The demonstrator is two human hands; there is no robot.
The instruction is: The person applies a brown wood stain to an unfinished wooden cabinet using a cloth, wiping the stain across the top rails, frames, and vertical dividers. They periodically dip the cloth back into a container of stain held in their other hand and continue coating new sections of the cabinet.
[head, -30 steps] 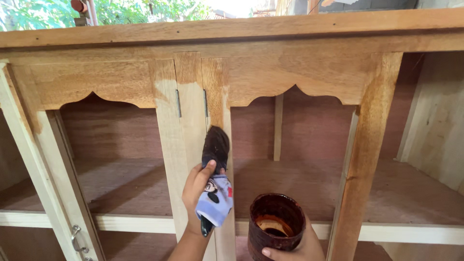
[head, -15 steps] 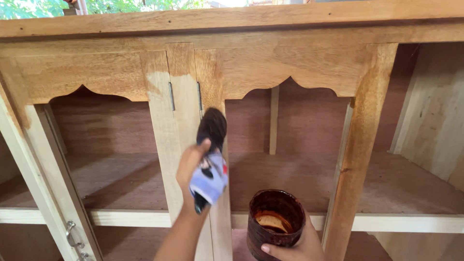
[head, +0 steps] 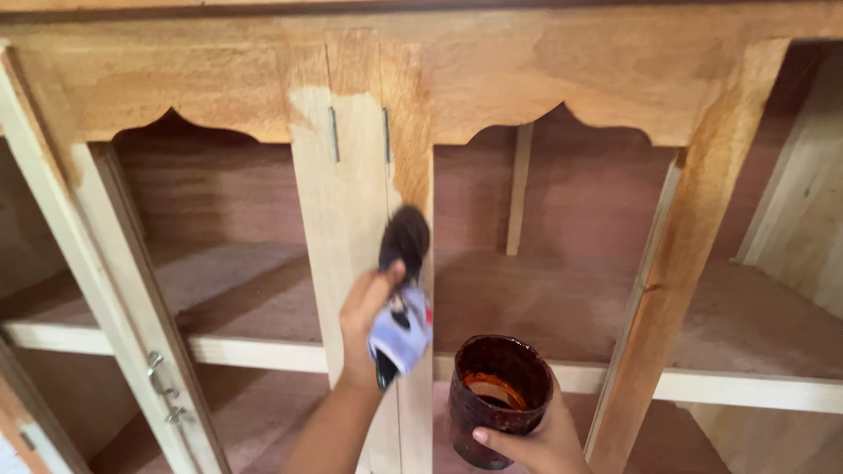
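My left hand (head: 367,318) grips a brush (head: 402,290) with a dark bristle head and a pale cloth wrapped round its handle. The bristles rest against the middle upright post (head: 360,193) of a bare wooden cabinet (head: 527,70). The post is pale, while its right edge and the arched rail above look darker and stained. My right hand (head: 536,437) holds a dark brown-stained cup (head: 496,395) from below, low in the view, right of the brush. Amber liquid shows inside the cup.
Cabinet shelves (head: 720,325) run left and right behind the post. An open door frame with a metal latch (head: 162,386) leans at the lower left. A second upright (head: 694,237) stands right of the cup.
The camera has moved closer and tilted down. My left hand and brush have slid slightly lower on the post. The cup stays in my right hand.
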